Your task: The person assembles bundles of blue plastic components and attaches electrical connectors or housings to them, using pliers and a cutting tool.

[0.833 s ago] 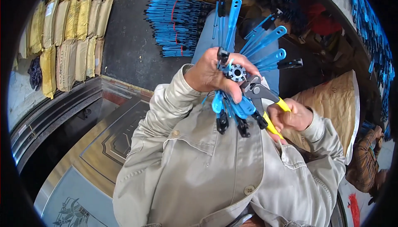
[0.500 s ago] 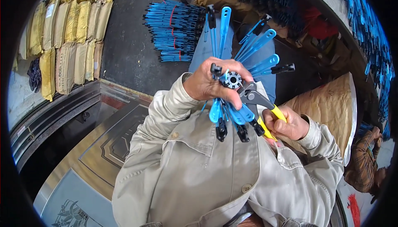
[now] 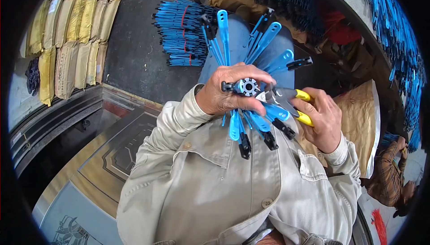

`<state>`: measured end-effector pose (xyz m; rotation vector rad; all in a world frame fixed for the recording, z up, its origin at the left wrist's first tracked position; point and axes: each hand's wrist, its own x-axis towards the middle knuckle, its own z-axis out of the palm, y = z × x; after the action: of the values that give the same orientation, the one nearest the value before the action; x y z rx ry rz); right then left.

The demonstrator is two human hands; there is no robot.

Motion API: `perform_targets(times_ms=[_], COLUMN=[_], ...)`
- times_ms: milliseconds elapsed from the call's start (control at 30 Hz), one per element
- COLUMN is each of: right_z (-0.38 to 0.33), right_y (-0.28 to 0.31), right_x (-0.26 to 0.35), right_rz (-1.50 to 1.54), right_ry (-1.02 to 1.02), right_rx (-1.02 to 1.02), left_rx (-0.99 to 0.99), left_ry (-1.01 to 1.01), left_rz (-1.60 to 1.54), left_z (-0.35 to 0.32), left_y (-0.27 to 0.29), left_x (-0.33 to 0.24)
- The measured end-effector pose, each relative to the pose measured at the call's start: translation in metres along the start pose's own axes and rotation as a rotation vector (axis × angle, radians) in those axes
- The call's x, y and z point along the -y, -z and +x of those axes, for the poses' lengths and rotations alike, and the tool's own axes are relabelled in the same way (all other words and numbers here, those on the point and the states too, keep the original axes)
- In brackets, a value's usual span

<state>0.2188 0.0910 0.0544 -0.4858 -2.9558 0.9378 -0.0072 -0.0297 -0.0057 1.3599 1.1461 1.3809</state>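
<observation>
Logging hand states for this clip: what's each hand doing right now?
Left hand: closed, holding the blue multi-armed piece.
Right hand: closed, holding the yellow-handled pliers.

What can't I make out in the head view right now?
Head view:
Blue strips' inner ends: hidden by the left hand.
Ends of the pliers' grips: covered by the right hand.
Blue bundle, far right: cut off by the lens rim.
Whatever the co-worker holds: too small.

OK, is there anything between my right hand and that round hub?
Yes, the yellow-handled pliers in your right hand; their head reaches toward the hub between the thumb and a finger of your left hand. Nothing else visible stands in the way.
</observation>
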Motion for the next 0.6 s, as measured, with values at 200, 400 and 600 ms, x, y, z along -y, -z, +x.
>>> perform_targets(times_ms=[200, 400, 600], right_z=[0.005, 0.005, 0.002], right_y=[0.005, -0.003, -0.019], right_x=[0.010, 0.015, 0.012], right_rz=[-0.471, -0.438, -0.278], right_ry=[0.100, 0.046, -0.054], right_rx=[-0.143, -0.211, -0.167], left_rx=[-0.054, -0.093, -0.106], left_ry=[-0.014, 0.013, 0.037], left_rz=[0.057, 0.052, 0.137], left_z=[-0.001, -0.002, -0.003], left_y=[-0.008, -0.010, -0.009], left_x=[-0.004, -0.008, -0.010])
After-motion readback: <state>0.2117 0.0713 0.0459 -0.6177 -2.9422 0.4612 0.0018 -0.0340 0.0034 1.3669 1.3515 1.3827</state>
